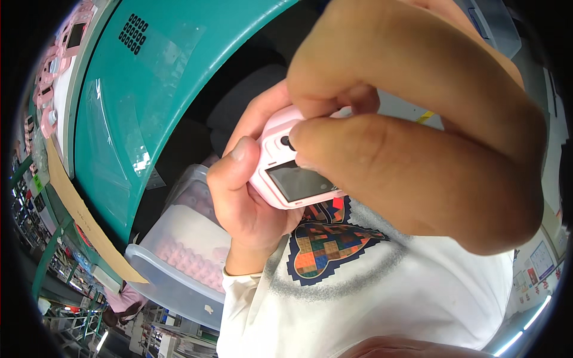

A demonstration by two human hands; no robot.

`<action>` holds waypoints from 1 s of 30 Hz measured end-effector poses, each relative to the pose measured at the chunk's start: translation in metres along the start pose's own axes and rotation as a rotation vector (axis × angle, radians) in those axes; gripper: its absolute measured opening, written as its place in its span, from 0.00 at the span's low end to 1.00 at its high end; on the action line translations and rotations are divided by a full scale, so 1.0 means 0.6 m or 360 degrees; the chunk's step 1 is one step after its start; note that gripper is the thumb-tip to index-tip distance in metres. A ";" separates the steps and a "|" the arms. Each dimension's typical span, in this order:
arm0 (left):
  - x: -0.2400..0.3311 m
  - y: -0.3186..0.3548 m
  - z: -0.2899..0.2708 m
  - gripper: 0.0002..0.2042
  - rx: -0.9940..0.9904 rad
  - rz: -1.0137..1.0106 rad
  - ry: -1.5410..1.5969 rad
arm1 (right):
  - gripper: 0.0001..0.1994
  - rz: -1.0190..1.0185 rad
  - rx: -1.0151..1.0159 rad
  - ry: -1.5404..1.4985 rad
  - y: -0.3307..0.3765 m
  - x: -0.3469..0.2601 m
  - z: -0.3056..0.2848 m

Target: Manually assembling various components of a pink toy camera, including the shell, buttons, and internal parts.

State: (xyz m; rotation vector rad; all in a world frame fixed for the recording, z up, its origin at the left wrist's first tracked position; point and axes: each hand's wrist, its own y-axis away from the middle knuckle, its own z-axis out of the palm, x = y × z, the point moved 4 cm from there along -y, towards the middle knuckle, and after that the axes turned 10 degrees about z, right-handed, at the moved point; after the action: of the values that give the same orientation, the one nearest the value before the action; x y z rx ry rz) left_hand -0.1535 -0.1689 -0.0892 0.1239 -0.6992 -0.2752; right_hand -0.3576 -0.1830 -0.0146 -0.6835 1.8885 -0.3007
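A pink toy camera [276, 185] with a dark rectangular screen [301, 181] rests in my left hand [242, 203], its back face up. The left thumb lies along one edge, and the fingers wrap round behind. Close in front, my right hand [418, 125] reaches over the camera with thumb and forefinger drawn together at its upper part. Beside the right thumb tip is a small dark round part [286, 141] in the pink body. Whatever those fingertips pinch is hidden. On the green mat [119, 101] lies a sheet of small black oval pieces [132, 34].
A translucent bin [173, 298] of pink parts stands left of my left arm. Several pink cameras [48, 83] line a white surface at far left. Clear plastic film [98, 113] covers part of the mat. A cardboard strip [89, 218] borders it. Another person [125, 298] is at lower left.
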 end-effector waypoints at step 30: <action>0.051 0.017 0.032 0.27 -0.0017 0.0361 -0.0834 | 0.08 0.0080 -0.0189 0.0177 -0.093 -0.052 0.085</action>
State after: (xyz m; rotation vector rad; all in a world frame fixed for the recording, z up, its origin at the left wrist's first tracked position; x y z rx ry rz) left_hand -0.1417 -0.1685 -0.0537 -0.0421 -1.2217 -0.0906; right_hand -0.2851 -0.2044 0.0161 -0.7100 2.0391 -0.1992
